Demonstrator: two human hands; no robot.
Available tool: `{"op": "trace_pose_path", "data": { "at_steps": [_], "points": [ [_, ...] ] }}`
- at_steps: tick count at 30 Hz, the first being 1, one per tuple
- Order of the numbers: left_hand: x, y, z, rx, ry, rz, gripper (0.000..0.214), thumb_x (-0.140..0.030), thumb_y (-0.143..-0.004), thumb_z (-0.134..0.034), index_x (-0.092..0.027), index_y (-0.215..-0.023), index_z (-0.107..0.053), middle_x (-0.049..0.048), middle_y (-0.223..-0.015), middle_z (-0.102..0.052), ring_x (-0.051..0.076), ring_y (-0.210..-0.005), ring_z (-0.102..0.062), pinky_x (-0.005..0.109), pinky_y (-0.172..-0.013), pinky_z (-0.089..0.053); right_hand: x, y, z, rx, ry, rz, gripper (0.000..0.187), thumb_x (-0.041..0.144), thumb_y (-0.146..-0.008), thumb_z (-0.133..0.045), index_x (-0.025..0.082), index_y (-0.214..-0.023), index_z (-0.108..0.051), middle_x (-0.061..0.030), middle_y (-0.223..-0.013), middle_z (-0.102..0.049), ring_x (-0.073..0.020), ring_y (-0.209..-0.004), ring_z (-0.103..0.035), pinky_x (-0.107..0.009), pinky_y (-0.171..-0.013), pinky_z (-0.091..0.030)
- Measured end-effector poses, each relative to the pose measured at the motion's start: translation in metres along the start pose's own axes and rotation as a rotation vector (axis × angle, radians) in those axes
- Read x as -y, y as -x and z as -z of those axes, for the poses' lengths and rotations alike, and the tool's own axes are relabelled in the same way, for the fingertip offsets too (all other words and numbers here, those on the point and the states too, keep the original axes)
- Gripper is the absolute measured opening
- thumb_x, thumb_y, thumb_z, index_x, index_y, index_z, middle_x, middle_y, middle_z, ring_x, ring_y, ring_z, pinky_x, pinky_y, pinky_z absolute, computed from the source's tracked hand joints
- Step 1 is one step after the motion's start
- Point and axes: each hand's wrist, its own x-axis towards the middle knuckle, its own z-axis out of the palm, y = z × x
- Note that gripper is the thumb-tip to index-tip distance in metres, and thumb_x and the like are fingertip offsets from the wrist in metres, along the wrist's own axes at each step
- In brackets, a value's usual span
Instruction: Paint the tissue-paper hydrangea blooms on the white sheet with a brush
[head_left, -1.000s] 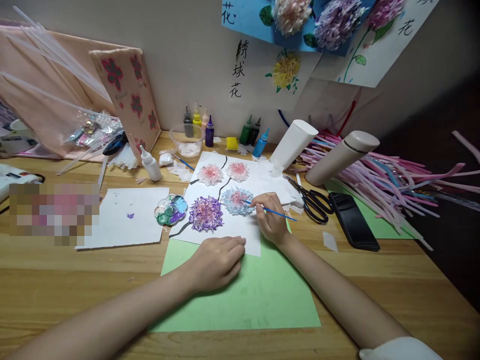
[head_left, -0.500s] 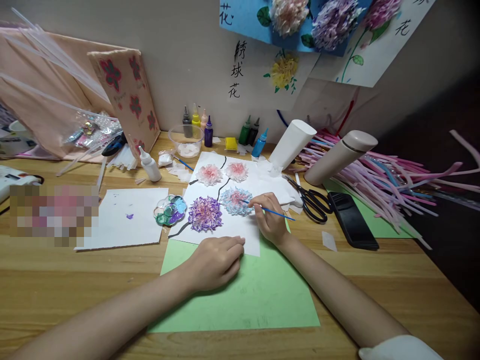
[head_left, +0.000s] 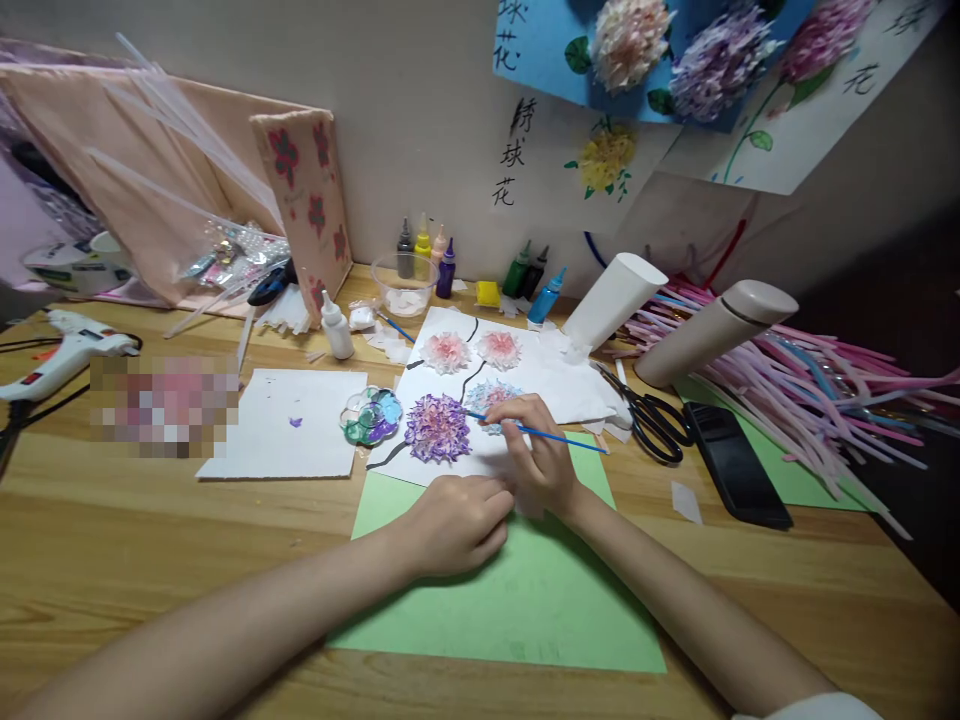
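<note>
A thin blue paintbrush (head_left: 562, 438) is pinched in my right hand (head_left: 541, 452). Its tip hovers between a purple paper flower (head_left: 437, 428) and a pale blue one with a pink centre (head_left: 489, 398), partly hidden by my fingers; contact is unclear. My left hand (head_left: 463, 525) rests curled over the lower edge of the white paper sheet (head_left: 397, 470), fingers closed, with no held object visible. Two pink-and-white paper flowers (head_left: 446, 352) sit higher on this sheet, with black painted stems. A flower-shaped paint palette (head_left: 371, 416) lies at the sheet's left.
Green paper (head_left: 517, 620) lies beneath. Scissors (head_left: 651, 415), a phone (head_left: 739, 465) and two leaning bottles (head_left: 615, 300) stand right. A paint-spotted white board (head_left: 285, 440) and a glue gun (head_left: 64, 350) lie left. Paint bottles (head_left: 446, 270) and a plastic bowl (head_left: 405, 285) line the wall.
The brush tip has moved from the blue flower's centre leftward to beside the purple flower. The view has swung left, bringing the glue gun further into sight.
</note>
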Motion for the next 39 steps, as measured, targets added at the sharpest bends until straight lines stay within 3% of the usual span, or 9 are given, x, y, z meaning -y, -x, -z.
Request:
{"op": "trace_pose_path", "data": {
  "at_steps": [5, 10, 18, 23, 29, 34, 39],
  "points": [
    [0.002, 0.0, -0.005, 0.009, -0.073, -0.004, 0.015, -0.02, -0.082, -0.046, -0.015, -0.075, -0.059, 0.0062, -0.073, -0.066, 0.019, -0.065, -0.062, 0.029, -0.059, -0.047, 0.031, -0.039, -0.035, 0.244, -0.02, 0.026, 0.017, 0.024, -0.094, -0.038, 0.023, -0.092, -0.055, -0.0041, -0.09, -0.064, -0.0193, -0.084, -0.055, -0.035, -0.078, -0.041],
    [0.002, 0.001, -0.009, 0.012, -0.083, 0.003, 0.016, -0.024, -0.083, -0.049, -0.015, -0.078, -0.06, 0.007, -0.074, -0.067, 0.019, -0.064, -0.062, 0.027, -0.054, -0.045, 0.035, -0.059, -0.057, 0.378, 0.084, -0.032, 0.017, 0.023, -0.093, -0.039, 0.021, -0.088, -0.056, -0.0052, -0.085, -0.063, -0.0203, -0.081, -0.052, -0.034, -0.074, -0.039],
    [0.003, 0.002, -0.008, -0.002, -0.081, -0.006, 0.016, -0.023, -0.084, -0.048, -0.015, -0.075, -0.058, 0.0051, -0.071, -0.066, 0.018, -0.061, -0.062, 0.028, -0.053, -0.045, 0.033, -0.057, -0.054, 0.306, 0.048, -0.045, 0.018, 0.024, -0.093, -0.039, 0.021, -0.084, -0.054, -0.0043, -0.083, -0.062, -0.0197, -0.08, -0.052, -0.034, -0.075, -0.039],
    [0.002, 0.003, -0.003, 0.003, -0.05, -0.005, 0.012, -0.02, -0.084, -0.044, -0.016, -0.083, -0.055, 0.005, -0.083, -0.067, 0.019, -0.072, -0.064, 0.029, -0.061, -0.049, 0.023, -0.052, -0.02, -0.022, -0.087, -0.09, 0.024, 0.026, -0.094, -0.036, 0.022, -0.081, -0.055, -0.0029, -0.079, -0.058, -0.0178, -0.08, -0.054, -0.033, -0.076, -0.04],
    [0.001, 0.006, 0.0, -0.035, 0.054, -0.012, 0.018, -0.015, -0.085, -0.04, -0.014, -0.095, -0.055, 0.0095, -0.114, -0.064, 0.021, -0.095, -0.065, 0.031, -0.077, -0.055, -0.037, -0.024, 0.028, -0.294, -0.232, -0.268, 0.022, 0.025, -0.091, -0.036, 0.021, -0.078, -0.053, -0.0004, -0.071, -0.054, -0.0146, -0.065, -0.05, -0.03, -0.062, -0.038],
    [0.005, 0.004, 0.001, -0.12, 0.18, 0.029, 0.02, -0.011, -0.085, -0.04, -0.015, -0.097, -0.056, 0.0084, -0.111, -0.067, 0.019, -0.096, -0.066, 0.03, -0.082, -0.055, -0.068, -0.003, 0.031, -0.346, -0.245, -0.283, 0.02, 0.024, -0.09, -0.035, 0.021, -0.077, -0.051, -0.001, -0.072, -0.053, -0.0159, -0.069, -0.051, -0.032, -0.065, -0.039],
    [0.008, -0.002, 0.006, -0.171, 0.269, 0.011, 0.024, -0.009, -0.081, -0.04, -0.015, -0.098, -0.056, 0.0077, -0.111, -0.067, 0.017, -0.1, -0.065, 0.023, -0.086, -0.053, -0.071, 0.001, 0.025, -0.21, -0.154, -0.209, 0.021, 0.022, -0.091, -0.034, 0.021, -0.079, -0.052, -0.0027, -0.074, -0.055, -0.018, -0.073, -0.052, -0.035, -0.067, -0.04]
  ]
}}
